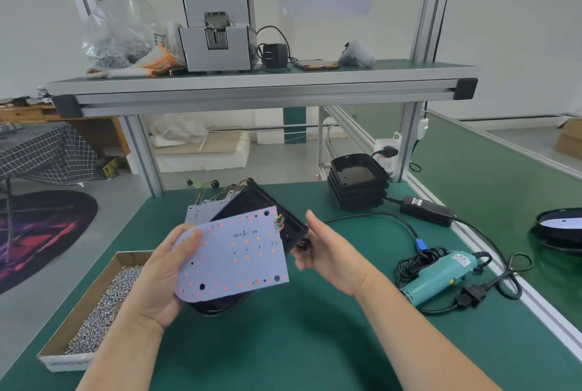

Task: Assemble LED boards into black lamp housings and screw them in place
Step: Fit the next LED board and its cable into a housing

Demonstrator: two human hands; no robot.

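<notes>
Alignment matters: left hand (163, 271) pinches the LED board (236, 252) by its rounded end, tilted above the black housing (252, 201) whose near corner the right hand (330, 252) grips, so lower it in squarely.

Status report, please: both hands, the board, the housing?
Left hand grips LED board. Right hand holds black housing, tilted. Board not seated yet. Screwdriver lies aside.
</notes>
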